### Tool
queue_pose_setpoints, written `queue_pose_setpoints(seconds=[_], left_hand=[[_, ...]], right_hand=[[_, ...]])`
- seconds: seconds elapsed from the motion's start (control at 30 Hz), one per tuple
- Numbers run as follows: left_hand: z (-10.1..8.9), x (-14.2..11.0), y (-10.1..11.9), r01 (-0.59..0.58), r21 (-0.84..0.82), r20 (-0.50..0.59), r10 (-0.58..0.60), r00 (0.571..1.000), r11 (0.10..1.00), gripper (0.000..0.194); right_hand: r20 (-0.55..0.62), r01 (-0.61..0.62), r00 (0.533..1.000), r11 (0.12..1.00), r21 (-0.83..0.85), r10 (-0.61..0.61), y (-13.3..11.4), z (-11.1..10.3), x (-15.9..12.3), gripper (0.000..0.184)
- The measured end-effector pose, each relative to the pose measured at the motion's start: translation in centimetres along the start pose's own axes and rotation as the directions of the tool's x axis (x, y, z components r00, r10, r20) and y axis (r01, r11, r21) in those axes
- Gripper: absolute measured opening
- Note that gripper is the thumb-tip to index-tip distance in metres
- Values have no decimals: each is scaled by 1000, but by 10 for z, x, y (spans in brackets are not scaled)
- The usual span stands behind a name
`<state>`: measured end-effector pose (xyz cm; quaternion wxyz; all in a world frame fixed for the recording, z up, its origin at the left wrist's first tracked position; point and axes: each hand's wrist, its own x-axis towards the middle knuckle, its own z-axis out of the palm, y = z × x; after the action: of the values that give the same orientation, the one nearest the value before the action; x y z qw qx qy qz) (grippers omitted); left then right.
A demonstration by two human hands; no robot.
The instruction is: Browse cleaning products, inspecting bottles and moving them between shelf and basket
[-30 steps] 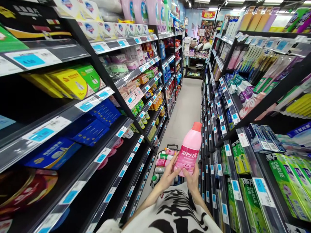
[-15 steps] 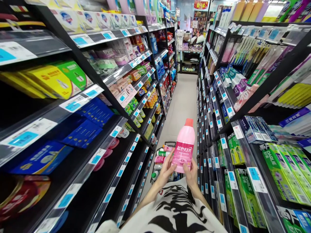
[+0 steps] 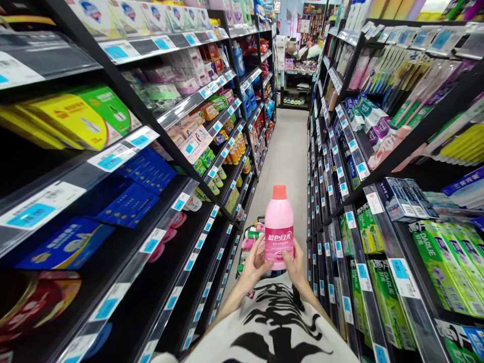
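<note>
A pink bottle [image 3: 279, 222] with an orange-red cap stands nearly upright in front of my body, its printed label facing me. My left hand [image 3: 255, 263] is closed around the lower left side of it, the thumb at the front near the base. On the opposite side, my right hand [image 3: 296, 263] grips the lower right with its thumb pressed on the label. The fingers behind the bottle are hidden. Just beyond my hands, a cart [image 3: 260, 220] holding several bottles and packets is partly covered by the bottle and my left hand.
Tall shelves line both sides of a narrow aisle floor [image 3: 289, 146]. At left are yellow and green boxes [image 3: 86, 118] and blue boxes [image 3: 68, 244]. Green toothpaste boxes [image 3: 446, 267] and hanging toothbrushes [image 3: 393, 80] fill the right side. A display rack [image 3: 297, 88] stands at the aisle's far end.
The bottle has turned from a rightward tilt to nearly upright, its top shifting left. Both hands still hold it. The view has tipped slightly downward.
</note>
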<state>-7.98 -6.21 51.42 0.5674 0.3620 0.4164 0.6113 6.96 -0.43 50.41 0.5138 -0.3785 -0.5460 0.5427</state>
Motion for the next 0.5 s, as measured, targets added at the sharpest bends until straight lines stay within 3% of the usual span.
queue_pose_setpoints(seconds=[0.17,0.33,0.4,0.5], left_hand=[[-16,-7,-14,10,83,-39,-6,999,997,111],[-20,-5,-11,-13,211,12,11,1000,977,103],[-16,0,-4,-56,359,24,50,998,932,102],[-7,8,5,-174,599,43,186,982,782,101]], right_hand=[[95,-32,995,999,-8,33,0,3,5,53],[6,-12,1000,1000,-17,13,5,9,4,53],[-41,-28,999,999,-22,27,7,12,3,53],[-112,-52,993,997,-56,45,10,16,2,56]])
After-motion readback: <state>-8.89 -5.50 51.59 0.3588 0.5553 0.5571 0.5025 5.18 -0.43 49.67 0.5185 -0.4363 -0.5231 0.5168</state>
